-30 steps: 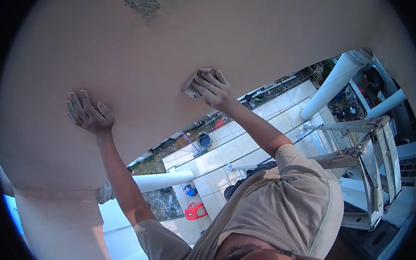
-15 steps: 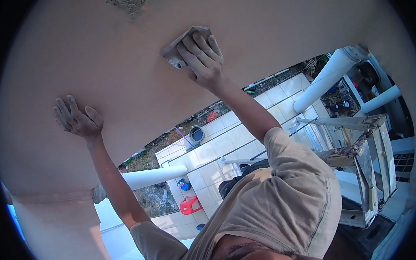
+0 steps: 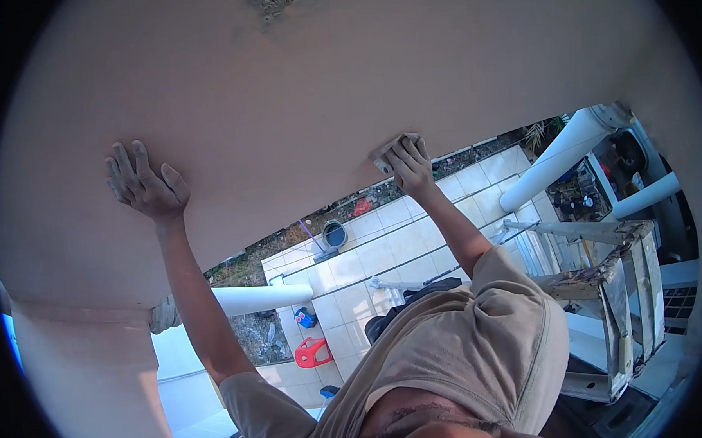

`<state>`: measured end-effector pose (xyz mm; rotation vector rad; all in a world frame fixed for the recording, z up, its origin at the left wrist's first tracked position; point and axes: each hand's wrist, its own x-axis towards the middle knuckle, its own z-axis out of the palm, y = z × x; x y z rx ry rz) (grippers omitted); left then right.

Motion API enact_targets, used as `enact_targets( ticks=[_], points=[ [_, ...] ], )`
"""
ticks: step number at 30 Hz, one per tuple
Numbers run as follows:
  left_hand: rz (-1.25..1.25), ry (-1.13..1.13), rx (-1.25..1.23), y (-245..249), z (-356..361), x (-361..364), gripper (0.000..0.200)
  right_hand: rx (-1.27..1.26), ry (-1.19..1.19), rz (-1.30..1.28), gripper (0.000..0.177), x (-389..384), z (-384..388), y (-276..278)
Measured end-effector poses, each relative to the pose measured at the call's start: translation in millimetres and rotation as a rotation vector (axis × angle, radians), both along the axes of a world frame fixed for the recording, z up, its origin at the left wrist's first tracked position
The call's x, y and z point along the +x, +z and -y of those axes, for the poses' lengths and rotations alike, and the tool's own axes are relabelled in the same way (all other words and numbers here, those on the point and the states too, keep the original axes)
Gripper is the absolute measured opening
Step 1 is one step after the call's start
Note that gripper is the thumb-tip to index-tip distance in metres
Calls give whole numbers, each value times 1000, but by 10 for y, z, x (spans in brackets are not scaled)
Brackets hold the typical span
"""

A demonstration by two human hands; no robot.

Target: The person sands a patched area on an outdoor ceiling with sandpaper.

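Observation:
My left hand [image 3: 147,182] lies against the wide, dull brown plastered surface [image 3: 283,97], fingers spread and holding nothing. Dust coats its fingers. Farther right, my right hand [image 3: 411,165] presses a folded sheet of sandpaper [image 3: 381,160] against the same surface, close to its lower edge. The fingers cover most of the sheet, so only its left side shows. A rough, broken patch [image 3: 265,2] marks the plaster at the top of the view.
A worn ladder-like metal frame [image 3: 640,285] stands at right. Far below is a tiled floor [image 3: 353,258] with a bucket [image 3: 334,234], a red plastic stool [image 3: 313,352] and a blue container [image 3: 305,318]. White columns [image 3: 556,159] rise to the plastered structure.
My right hand has slid down and to the right with the sandpaper, nearer the surface's edge. My left hand stays flat on the plaster; the view has shifted slightly.

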<state>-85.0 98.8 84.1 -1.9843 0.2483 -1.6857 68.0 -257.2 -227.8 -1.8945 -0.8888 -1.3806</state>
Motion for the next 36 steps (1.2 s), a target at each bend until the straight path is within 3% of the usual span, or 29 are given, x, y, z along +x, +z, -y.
enact_targets(
  ticks=[3,6,8,10,13,16,19,22,25,28,31,34,36],
  points=[
    [-5,-3,-22,-14,6,2,51,73,24,34,30,-72,-43,702],
    [-3,-46,-5,3,36,22,51,197,-8,61,27,-66,-204,1836],
    [-18,-34,-18,-47,46,5,51,175,-8,51,26,-71,-157,1378],
    [8,-21,-7,14,5,0,52,89,-7,14,23,-50,-62,502],
    [-3,45,19,9,-1,-31,51,-2,-35,-50,23,-109,32,61],
    [-11,-30,-24,10,33,53,51,61,11,36,29,-149,-238,1139],
    [-10,-66,-11,-43,36,32,51,154,2,40,32,-149,-409,1556],
    [19,-10,-17,13,-2,16,50,-52,75,-50,29,-193,-218,239],
    [-6,-9,-4,-3,-7,-14,50,-31,33,-38,29,-274,-296,285],
    [-15,31,-5,-40,48,25,51,71,78,-22,26,-418,-713,1241],
    [-7,43,15,7,6,-16,52,-14,68,-31,29,-434,-672,798],
    [13,9,12,15,-35,8,51,-140,72,-11,24,-419,-530,-327],
    [-11,-1,-4,-11,-30,15,52,-94,84,-25,25,-488,-719,131]
  ],
)
